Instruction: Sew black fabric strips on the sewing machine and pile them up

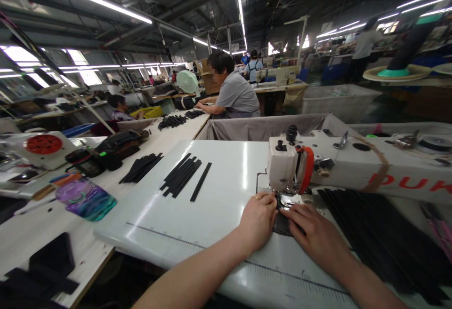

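In the head view, one small dark fabric piece [282, 226] lies flat beneath the two hands, just on the near side of the metal presser foot of a white sewing machine [353, 161]. The left hand [259, 219] has its fingers bent and bunched at the piece's left side; the right hand [314, 229] stretches its fingers over its right edge. Whether either hand pinches the cloth, I cannot tell.

The machine has a smooth, hard casing, one orange guard [305, 170] and one brown band round its arm. The pale, glossy tabletop [219, 224] bears a printed ruler along its near edge. Left of the machine lie one narrow, straight black strip [201, 182] and, just beside it, an overlapping bunch of matte strips [181, 175], too tangled to count exactly. Farther left is one fanned heap [141, 168]; right, under the machine arm, long black lengths [388, 243] spread out, beside one pair of pink-handled scissors [439, 233]. One translucent purple-and-teal bottle [86, 198] lies at left.
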`<act>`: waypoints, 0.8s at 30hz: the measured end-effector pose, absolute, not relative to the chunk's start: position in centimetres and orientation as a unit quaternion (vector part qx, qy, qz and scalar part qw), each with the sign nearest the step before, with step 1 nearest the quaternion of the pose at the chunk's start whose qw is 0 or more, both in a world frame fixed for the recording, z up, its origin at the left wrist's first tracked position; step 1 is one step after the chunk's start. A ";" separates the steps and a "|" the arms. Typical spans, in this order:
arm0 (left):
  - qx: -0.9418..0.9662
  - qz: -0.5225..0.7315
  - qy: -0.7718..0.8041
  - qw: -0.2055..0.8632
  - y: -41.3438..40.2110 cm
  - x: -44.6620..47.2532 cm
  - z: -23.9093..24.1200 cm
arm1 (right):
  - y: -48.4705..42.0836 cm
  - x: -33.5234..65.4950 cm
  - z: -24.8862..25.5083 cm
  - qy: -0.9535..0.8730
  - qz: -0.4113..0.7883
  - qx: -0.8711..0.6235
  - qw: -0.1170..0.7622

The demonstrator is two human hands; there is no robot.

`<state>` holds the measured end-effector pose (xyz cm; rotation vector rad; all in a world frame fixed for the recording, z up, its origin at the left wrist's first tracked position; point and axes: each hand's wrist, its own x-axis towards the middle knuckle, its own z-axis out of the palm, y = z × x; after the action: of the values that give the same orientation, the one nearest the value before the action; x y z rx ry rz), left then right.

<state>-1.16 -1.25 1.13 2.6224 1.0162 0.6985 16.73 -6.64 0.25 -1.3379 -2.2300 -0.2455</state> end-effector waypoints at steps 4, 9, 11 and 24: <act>0.903 0.238 0.340 0.109 -1.3 -1.0 1.3 | -6.4 16.7 0.1 -0.819 -0.097 -0.508 0.247; 0.905 0.234 0.339 0.104 -1.3 -1.0 1.5 | -6.4 16.5 0.2 -0.815 -0.092 -0.514 0.250; 0.905 0.237 0.337 0.103 -1.3 -1.0 1.5 | -6.4 16.4 0.2 -0.813 -0.082 -0.517 0.254; 0.898 0.218 0.373 0.079 -1.5 -0.4 0.5 | -6.6 16.5 -0.1 -0.817 -0.058 -0.516 0.252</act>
<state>-0.37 -1.55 0.49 2.6874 1.1171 0.6523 16.49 -6.64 -0.07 -1.4035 -2.2217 -0.1584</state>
